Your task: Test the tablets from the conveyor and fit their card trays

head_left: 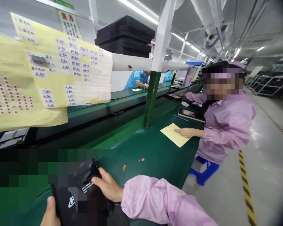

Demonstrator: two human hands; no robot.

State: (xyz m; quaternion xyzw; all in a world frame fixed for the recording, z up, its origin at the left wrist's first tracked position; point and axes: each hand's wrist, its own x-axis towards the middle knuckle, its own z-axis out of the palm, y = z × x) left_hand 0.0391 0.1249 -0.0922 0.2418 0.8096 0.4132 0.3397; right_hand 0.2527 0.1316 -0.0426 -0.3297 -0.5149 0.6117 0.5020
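While the left hand [50, 214] holds one edge, thumb upright, the right hand [109, 185], pink sleeve [153, 199] gathered at its wrist, has fingers curled around the other edge of a glossy black tablet [72, 201] over the green surface [153, 150]; beyond lie small strips [124, 169], then a co-worker's hand [186, 132] on yellow paper [173, 139].

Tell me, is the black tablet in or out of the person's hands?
In: the left hand grips one side of the black tablet, the right hand the other, thumb on the lettered face.

Blk device [81, 185] b/w L hand [50, 213] & R hand [109, 186], 2 sm. tags [124, 169] on grn bench [165, 160].
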